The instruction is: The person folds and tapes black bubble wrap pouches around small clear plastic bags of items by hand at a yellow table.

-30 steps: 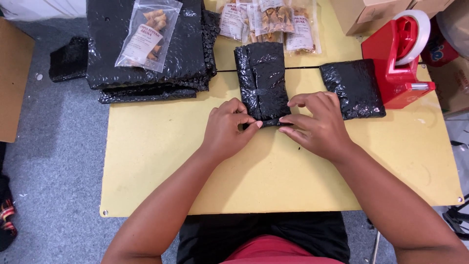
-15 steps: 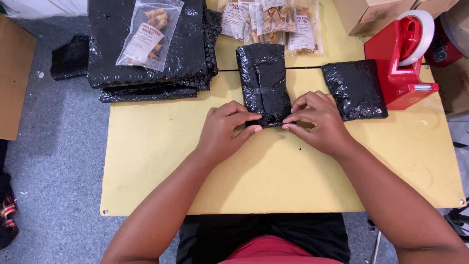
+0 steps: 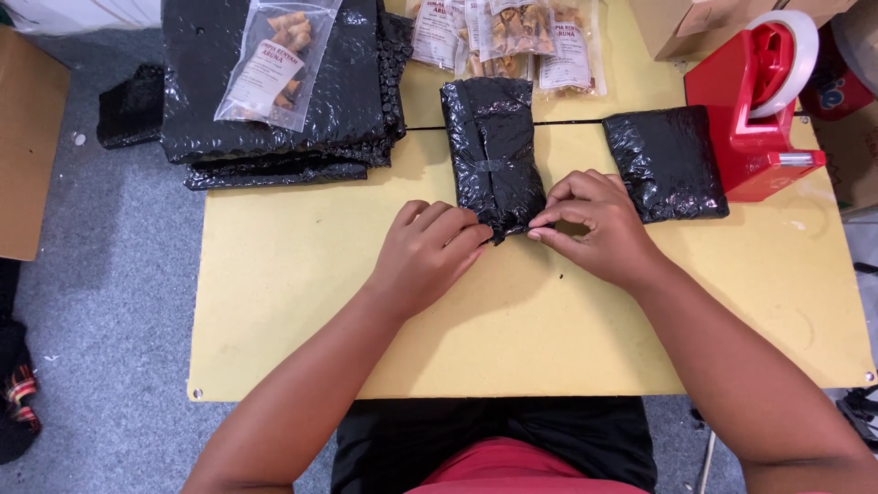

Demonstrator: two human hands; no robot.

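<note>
1. The near half of the yellow table (image 3: 274,311) is bare on both sides of the forearms, so a hand can pass freely there.
2. The black wrapped parcel (image 3: 494,151) stands lengthwise in the middle, its near end pinched between the left hand (image 3: 430,252) and right hand (image 3: 594,224).
3. A stack of black bubble wrap (image 3: 274,137) blocks the far left.
4. A second black parcel (image 3: 668,165) and the red tape dispenser (image 3: 750,119), touching, block the far right.
5. Snack packets (image 3: 512,37) close off the far edge.
6. Narrow bare lanes run on either side of the middle parcel.

black parcel's (image 3: 492,146) near end hidden under fingers, cardboard box (image 3: 722,20) cut off at top edge
</note>
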